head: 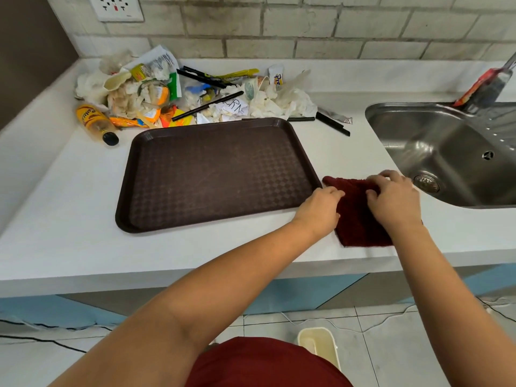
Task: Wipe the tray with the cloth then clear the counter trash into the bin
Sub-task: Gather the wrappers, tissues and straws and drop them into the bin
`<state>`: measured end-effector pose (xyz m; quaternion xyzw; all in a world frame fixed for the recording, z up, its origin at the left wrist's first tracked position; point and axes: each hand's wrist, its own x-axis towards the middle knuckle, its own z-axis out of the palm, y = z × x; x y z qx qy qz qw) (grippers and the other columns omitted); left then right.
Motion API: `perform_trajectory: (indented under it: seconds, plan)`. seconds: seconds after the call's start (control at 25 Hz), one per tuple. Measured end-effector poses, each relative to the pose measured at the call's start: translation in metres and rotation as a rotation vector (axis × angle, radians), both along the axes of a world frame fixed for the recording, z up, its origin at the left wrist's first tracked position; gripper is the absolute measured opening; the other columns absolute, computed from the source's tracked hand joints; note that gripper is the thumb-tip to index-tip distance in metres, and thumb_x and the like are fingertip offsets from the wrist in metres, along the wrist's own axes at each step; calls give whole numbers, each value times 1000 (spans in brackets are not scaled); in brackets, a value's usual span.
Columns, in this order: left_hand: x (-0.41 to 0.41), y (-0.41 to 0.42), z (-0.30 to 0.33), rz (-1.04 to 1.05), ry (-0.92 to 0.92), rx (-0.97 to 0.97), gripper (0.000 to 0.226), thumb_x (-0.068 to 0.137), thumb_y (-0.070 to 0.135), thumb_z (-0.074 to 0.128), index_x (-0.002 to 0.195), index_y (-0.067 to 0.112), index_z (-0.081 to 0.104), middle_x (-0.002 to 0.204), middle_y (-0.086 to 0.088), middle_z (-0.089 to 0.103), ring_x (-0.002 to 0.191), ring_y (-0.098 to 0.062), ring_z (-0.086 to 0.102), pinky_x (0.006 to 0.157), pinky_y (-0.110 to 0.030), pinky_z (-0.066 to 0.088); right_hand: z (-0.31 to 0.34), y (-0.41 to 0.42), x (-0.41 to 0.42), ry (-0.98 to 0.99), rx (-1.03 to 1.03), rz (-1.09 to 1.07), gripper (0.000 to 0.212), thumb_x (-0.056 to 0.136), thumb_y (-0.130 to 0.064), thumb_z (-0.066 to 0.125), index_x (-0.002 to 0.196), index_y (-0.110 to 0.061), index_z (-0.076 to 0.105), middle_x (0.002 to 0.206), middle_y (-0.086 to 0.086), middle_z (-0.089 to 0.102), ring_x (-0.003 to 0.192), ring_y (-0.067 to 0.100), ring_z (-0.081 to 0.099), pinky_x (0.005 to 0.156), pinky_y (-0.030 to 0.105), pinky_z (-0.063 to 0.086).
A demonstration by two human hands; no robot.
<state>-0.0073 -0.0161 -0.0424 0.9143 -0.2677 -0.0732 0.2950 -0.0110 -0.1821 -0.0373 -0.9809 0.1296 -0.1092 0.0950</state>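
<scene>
Both hands [360,202] gripping the dark-red cloth [356,219] on white counter [69,219], brick-tiled wall [307,23] behind.

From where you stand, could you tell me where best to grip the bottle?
Probably around the bottle's middle, from above: it lies on its side on the counter, black cap nearest you, its near side clear, trash crowding only the far end.

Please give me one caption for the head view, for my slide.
Both hands, left and right, gather the red cloth beside the brown tray.
</scene>
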Motion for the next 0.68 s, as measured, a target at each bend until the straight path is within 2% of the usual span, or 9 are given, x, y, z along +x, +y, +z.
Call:
perform_trajectory:
  seconds: [0.12,0.2,0.28,0.4,0.52,0.6,0.68]
  plan:
    - [0,-6,-2,20,-35,214,38,92,16,51,130,11,50,135,-5,46,121,-25,38,93,-36,44,-17,8,-3,178,162,-11,41,95,-31,42,135,-27,44,147,2,36,134,28,29,108,54,22]
    - [1,-8,-3,30,-95,322,36,93,18,49,128,13,52,132,-1,47,120,-24,37,86,-34,45,-29,7,-6,276,105,-16,47,97,-39,32,143,-34,28,155,-3,20,141,24,15,111,53,10]
    - [2,-9,-2,9,-122,372,36,93,20,48,128,14,52,131,0,48,118,-23,38,84,-33,45,-35,6,-6,291,77,-16,48,97,-43,28,144,-36,22,156,-5,14,143,22,10,112,53,7]
    - [3,2,4,-18,-46,286,39,92,18,48,131,17,50,135,0,47,121,-23,39,92,-36,46,-35,7,-6,274,90,-29,48,96,-43,29,144,-37,23,156,-4,15,143,23,10,112,53,7]
    - [3,37,10,98,-55,87,40,90,19,50,130,21,52,135,1,49,119,-22,44,95,-38,45,-30,10,-5,239,121,-43,47,95,-39,37,141,-31,32,154,0,22,141,27,16,111,55,10]
    - [7,75,10,230,-131,-2,36,88,19,51,123,21,58,128,1,54,114,-23,49,95,-39,44,-22,19,-2,163,141,-74,45,91,-32,46,135,-21,44,147,8,33,135,32,25,110,56,17]
    - [15,120,9,391,-196,-11,32,86,19,51,116,21,62,124,0,57,110,-25,50,94,-36,42,-13,39,4,9,123,-29,37,88,-27,51,122,-13,55,133,14,46,123,36,38,103,53,32]
